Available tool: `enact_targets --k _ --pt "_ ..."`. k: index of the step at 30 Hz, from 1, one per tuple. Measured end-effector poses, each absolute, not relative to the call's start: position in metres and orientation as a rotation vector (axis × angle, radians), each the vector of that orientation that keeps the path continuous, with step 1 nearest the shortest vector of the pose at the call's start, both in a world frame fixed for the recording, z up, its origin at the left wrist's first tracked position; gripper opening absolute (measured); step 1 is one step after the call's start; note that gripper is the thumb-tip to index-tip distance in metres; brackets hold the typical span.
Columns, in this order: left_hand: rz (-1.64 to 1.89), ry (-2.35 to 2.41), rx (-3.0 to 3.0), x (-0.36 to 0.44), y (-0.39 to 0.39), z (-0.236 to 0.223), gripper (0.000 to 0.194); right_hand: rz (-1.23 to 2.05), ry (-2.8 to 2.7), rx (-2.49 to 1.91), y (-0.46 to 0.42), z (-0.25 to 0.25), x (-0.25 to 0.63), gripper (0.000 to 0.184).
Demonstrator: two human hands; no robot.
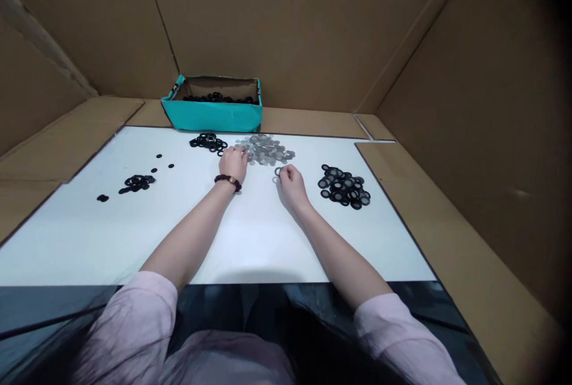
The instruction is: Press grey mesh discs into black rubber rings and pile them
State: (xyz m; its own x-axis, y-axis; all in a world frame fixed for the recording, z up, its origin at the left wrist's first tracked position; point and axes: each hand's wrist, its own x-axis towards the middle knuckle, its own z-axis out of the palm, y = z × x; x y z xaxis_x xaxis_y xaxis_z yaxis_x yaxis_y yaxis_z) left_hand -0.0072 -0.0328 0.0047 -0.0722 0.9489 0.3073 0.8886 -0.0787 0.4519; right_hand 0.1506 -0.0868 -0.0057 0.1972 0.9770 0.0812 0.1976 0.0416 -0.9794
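Note:
My right hand [292, 185] pinches a thin dark ring [277, 171] between thumb and fingertips, just above the white tabletop. At the left edge of a heap of flat grey discs [267, 151], my left hand [233, 163] has its fingers curled down and drawn together. Its fingertips touch the discs there, and what they hold is too small to make out. Right beside that hand lies a pile of black rings [208, 142]. Farther right, past my right hand, is a larger pile of black rings with grey centres [344, 186].
A turquoise open box [212, 115] holding many black rings stands at the back. On the left of the white tabletop [263, 242] lie a small heap of black pieces [138, 182] and several loose black discs. Cardboard walls [286, 33] enclose the back and sides.

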Motion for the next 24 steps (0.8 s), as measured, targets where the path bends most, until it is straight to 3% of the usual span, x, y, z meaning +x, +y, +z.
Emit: enact_targets --k 6,13,20,24 --pt "0.496 2.124 2.19 -0.001 -0.026 0.007 0.033 0.907 -1.261 -1.391 -0.087 -0.006 0.15 0.016" --pt "0.455 2.151 2.224 -0.003 -0.024 0.008 0.034 0.953 -1.23 -1.369 -0.086 -0.007 0.15 0.017" --pt "0.618 2.174 2.153 -0.008 -0.014 0.005 0.031 0.959 -1.206 -1.366 -0.084 -0.007 0.149 0.014" --pt "0.974 2.057 2.047 -0.011 -0.011 0.002 0.021 0.967 -1.196 -1.356 -0.084 -0.005 0.147 0.014"
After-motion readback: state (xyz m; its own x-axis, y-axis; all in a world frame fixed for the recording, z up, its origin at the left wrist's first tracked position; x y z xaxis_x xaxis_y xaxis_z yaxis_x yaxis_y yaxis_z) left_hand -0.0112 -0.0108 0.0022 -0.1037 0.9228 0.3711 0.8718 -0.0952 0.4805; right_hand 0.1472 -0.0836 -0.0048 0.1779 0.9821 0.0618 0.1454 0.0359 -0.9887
